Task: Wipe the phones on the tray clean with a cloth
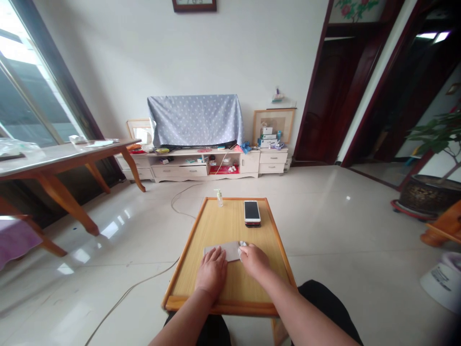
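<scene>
On the small wooden table [216, 226], a flat, pale pinkish-grey slab shaped like a phone [232, 250] lies crosswise near the front. My left hand [212, 273] rests flat over its left part, fingers stretched out. My right hand [254, 261] is closed around a crumpled white tissue [242, 244], which touches the slab's right end. Beyond my right hand lies a stack of phones [251, 211], the top one white with a dark screen. A small clear pump bottle [219, 198] stands upright at the table's far left corner.
A raised wooden rim [190, 238] edges the small table. A cable [139, 284] runs over the tiled floor at left. A larger table [54, 161] stands left, a low cabinet [180, 170] ahead, a potted plant [427, 194] and a white bucket [442, 281] right.
</scene>
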`<state>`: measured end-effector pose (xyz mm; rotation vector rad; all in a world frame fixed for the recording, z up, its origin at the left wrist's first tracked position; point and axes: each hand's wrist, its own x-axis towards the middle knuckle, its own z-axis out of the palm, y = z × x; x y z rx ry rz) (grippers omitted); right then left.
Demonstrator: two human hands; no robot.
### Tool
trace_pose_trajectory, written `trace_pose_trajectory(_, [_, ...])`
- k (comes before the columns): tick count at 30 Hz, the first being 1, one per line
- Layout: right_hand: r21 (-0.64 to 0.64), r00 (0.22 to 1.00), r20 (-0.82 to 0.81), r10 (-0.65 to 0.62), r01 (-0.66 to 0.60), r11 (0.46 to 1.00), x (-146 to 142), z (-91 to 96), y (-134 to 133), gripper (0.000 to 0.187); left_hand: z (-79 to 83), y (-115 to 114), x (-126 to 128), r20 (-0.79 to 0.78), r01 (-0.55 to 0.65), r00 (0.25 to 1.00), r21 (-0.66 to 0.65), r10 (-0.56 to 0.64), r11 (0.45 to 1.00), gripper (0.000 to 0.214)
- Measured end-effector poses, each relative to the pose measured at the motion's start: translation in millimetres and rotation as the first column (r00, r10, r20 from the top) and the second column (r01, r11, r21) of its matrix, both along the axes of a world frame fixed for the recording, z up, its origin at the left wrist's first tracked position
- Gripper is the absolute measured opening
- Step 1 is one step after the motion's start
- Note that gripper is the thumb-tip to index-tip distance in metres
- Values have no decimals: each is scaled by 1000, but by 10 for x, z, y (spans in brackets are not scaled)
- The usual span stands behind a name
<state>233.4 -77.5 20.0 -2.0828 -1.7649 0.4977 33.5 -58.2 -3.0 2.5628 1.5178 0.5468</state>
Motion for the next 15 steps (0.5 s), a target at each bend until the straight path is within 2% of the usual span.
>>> trace_pose_trajectory(3, [-17, 1000, 6, -16, 16, 1000, -21, 44, 181, 33, 1, -8, -8, 23, 1, 1000, -8, 0, 1000, 41])
trace_pose_trajectory(6, [-23, 1000, 11, -17, 18, 1000, -29, 75, 238, 32, 6, -10, -7, 35, -2, 999, -22, 3, 1000, 40])
trace_pose_trajectory(15, [23, 999, 21, 37, -37, 999, -94, 42, -321, 34, -62, 11, 15, -23, -28, 999, -30, 27, 999, 43])
